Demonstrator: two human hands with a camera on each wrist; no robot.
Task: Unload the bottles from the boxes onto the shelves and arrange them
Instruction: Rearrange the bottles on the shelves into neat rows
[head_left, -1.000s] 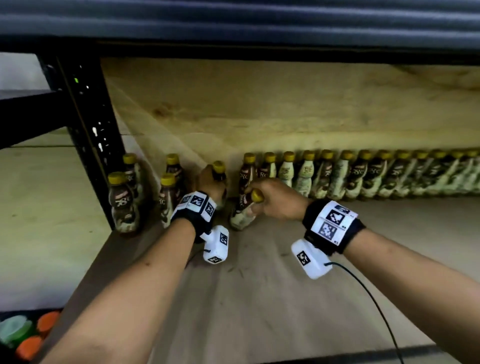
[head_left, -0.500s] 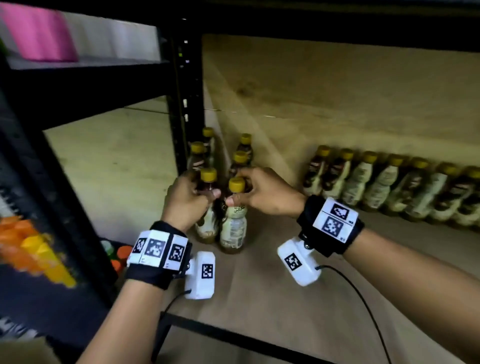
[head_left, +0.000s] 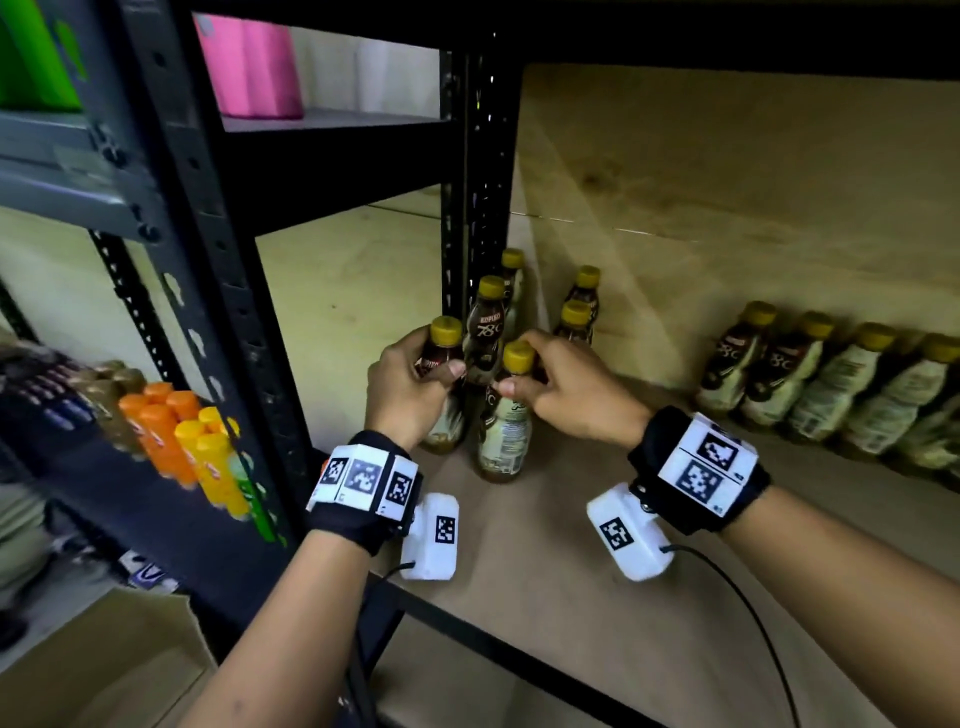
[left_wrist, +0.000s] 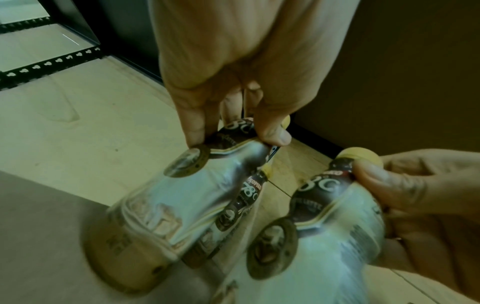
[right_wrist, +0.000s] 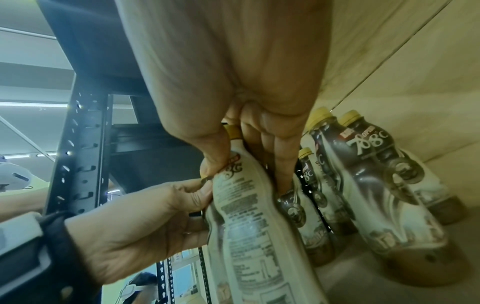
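We have a bottle in each hand at the left end of the wooden shelf (head_left: 597, 597): our left hand (head_left: 410, 395) is curled round the neck of the left bottle (head_left: 441, 415), and our right hand (head_left: 566, 395) pinches the right bottle (head_left: 504, 441) just under its yellow cap (head_left: 518, 356). Both stand upright on the shelf board, just in front of the cluster of bottles (head_left: 524, 306) by the black post (head_left: 483, 171). We judge them full, fairly heavy and stiff, with a glossy sleeve that may slip, so the narrow neck below the cap is the surest place to take hold.
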